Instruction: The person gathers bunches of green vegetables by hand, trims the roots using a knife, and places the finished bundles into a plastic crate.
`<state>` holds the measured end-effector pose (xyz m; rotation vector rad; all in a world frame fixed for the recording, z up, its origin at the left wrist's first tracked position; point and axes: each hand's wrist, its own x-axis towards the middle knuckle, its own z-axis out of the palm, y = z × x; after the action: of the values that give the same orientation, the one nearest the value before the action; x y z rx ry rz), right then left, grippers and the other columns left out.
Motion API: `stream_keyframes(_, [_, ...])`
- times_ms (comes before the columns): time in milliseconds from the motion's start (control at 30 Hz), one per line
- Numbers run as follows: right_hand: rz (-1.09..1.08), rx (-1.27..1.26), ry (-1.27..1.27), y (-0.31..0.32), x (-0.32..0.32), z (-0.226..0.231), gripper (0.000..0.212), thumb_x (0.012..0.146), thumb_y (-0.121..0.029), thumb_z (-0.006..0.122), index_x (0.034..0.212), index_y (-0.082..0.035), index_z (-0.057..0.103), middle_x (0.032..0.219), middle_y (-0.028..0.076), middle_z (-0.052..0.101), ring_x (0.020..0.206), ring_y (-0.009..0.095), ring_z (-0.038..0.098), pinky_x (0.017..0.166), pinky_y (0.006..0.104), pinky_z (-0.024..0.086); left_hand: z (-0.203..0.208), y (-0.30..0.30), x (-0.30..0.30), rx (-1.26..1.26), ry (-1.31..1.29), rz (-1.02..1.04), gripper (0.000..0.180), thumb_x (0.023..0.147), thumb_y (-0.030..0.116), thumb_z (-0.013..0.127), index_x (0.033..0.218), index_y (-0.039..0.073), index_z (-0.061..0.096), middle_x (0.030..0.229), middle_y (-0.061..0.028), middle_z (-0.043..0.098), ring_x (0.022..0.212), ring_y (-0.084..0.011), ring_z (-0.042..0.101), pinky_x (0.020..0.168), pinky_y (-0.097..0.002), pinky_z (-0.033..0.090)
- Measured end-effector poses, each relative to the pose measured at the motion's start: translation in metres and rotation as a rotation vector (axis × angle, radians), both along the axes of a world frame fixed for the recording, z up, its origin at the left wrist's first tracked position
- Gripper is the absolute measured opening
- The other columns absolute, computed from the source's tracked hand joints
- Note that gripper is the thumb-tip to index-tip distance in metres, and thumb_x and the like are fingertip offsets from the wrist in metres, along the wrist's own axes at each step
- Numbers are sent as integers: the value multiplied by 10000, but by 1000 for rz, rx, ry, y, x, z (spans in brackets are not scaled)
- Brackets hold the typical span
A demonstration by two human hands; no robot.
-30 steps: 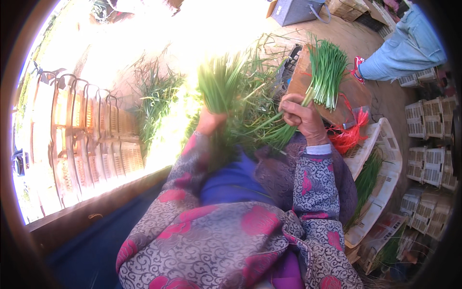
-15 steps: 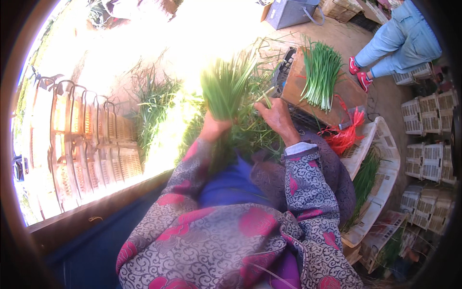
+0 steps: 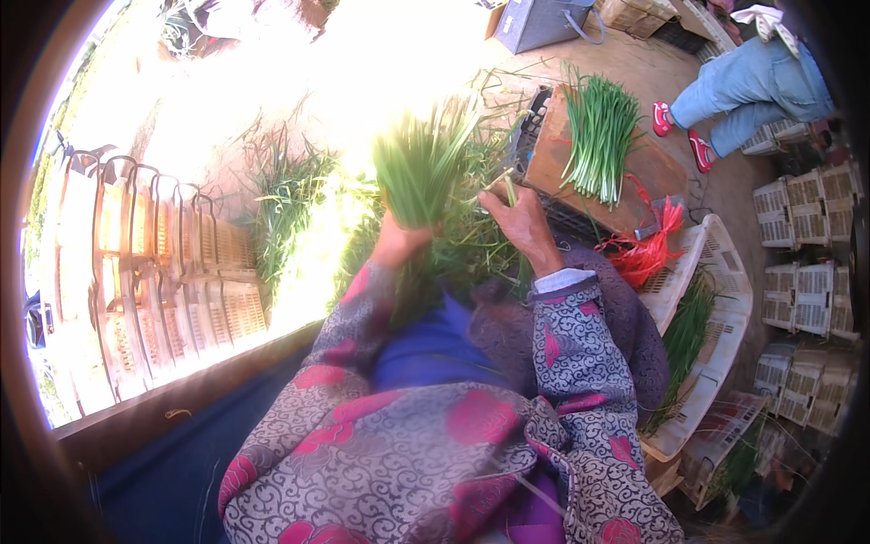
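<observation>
My left hand [image 3: 404, 243] is closed round the lower end of a bunch of chives [image 3: 421, 168], whose leaves fan upward and are smeared by motion. To its right, my right hand [image 3: 524, 227] pinches a few short pale stalks [image 3: 510, 189] between thumb and fingers. Loose green trimmings [image 3: 476, 240] lie beneath and between both hands. Beyond my right hand, a neat bundle of chives [image 3: 603, 136] rests on a brown board [image 3: 657, 172] on top of a dark crate.
Red plastic strings [image 3: 657, 240] hang at the board's near corner. A white crate [image 3: 725, 317] with chives stands at my right. Stacked crates [image 3: 172, 281] are at left, more crates [image 3: 797, 299] far right. A person in jeans [image 3: 761, 91] stands at upper right, near a grey bag [image 3: 544, 23].
The bunch in my left hand has swung slightly left. My right hand and its stalks are tilted a little differently. The person in jeans has shifted their feet, and a pale glove now shows there.
</observation>
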<state>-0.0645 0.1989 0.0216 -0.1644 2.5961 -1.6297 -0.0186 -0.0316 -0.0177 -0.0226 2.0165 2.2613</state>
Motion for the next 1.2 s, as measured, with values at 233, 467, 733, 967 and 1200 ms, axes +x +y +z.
stream_keyframes(233, [17,64,-120,-1,6,6,209,890,-194,701,825,5,699,677,19,630,602,131,563,565,325,436,8,3,4,75,-21,10,332,733,-66,749,1058,-24,694,927,-82,727,852,-190,702,781,-322,572])
stream_keyframes(467, [-194,-966,-365,43,-5,59,305,918,-243,707,684,-97,576,541,-58,477,435,11,381,400,212,230,-4,-4,3,112,22,65,263,738,-39,747,994,-22,692,894,-82,725,803,-184,697,740,-323,563])
stream_keyframes(733, [-45,-243,-264,-4,16,21,431,938,-412,708,1064,-1,676,759,-32,554,568,61,458,453,228,332,-4,4,3,234,-65,-4,263,732,-34,731,990,-37,682,865,-108,713,791,-226,704,754,-339,576])
stream_keyframes(967, [-114,135,-112,62,-12,7,237,996,-221,610,1061,-5,683,786,64,692,698,152,655,609,340,496,-18,-15,0,406,-129,-54,553,736,15,704,1273,-70,602,1141,-251,687,1048,-316,696,872,-416,594])
stream_keyframes(1200, [-71,-384,-123,47,-17,-20,304,991,-215,626,1203,2,643,940,132,729,748,176,702,611,302,527,-48,-20,11,797,-404,-321,790,759,110,651,1504,-5,411,1280,-209,627,1074,-369,672,779,-404,605])
